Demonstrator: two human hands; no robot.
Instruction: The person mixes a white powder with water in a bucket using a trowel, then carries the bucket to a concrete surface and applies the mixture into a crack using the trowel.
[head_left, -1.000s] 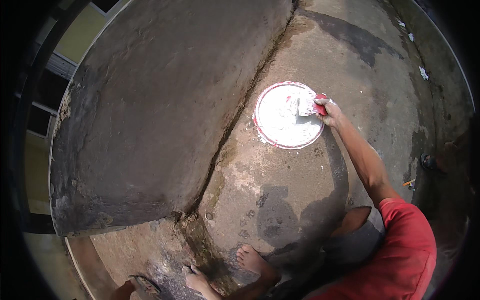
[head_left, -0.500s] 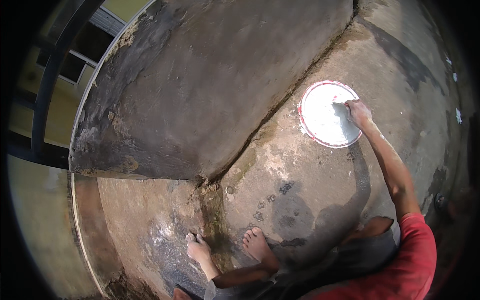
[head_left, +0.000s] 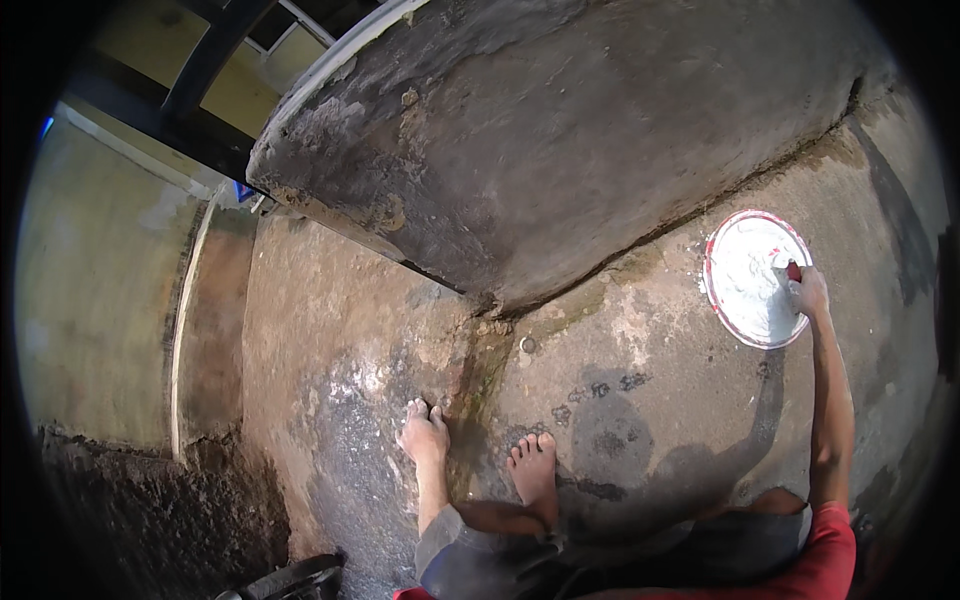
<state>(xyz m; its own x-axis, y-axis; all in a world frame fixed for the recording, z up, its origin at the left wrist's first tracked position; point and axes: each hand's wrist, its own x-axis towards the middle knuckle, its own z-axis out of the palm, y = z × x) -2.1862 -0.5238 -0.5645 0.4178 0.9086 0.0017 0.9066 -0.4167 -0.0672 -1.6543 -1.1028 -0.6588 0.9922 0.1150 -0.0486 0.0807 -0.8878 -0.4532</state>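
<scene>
My right hand (head_left: 810,295) is closed round the red handle of a putty knife (head_left: 793,271), at the right side of a round tub (head_left: 711,301) with a red-and-white rim. Smooth white paste (head_left: 752,275) fills the tub, and the knife's blade end is over or in it; paste and glare hide its exact edge. Low and left of centre, my left hand (head_left: 424,435) is held above the stained concrete with its fingers curled in. White smears mark its fingertips, and nothing shows in it.
A grey plastered block (head_left: 600,150) rises ahead, its lower corner pointing toward me. My bare foot (head_left: 533,468) rests on the concrete floor (head_left: 640,400). Black metal bars (head_left: 170,110) and a yellowish wall (head_left: 100,290) stand at left. A dark round object (head_left: 290,580) lies at the bottom left.
The view has turned, so the tub now appears farther right and lower. My right hand remains at the tub's right side, and the knife's red handle has come into sight.
</scene>
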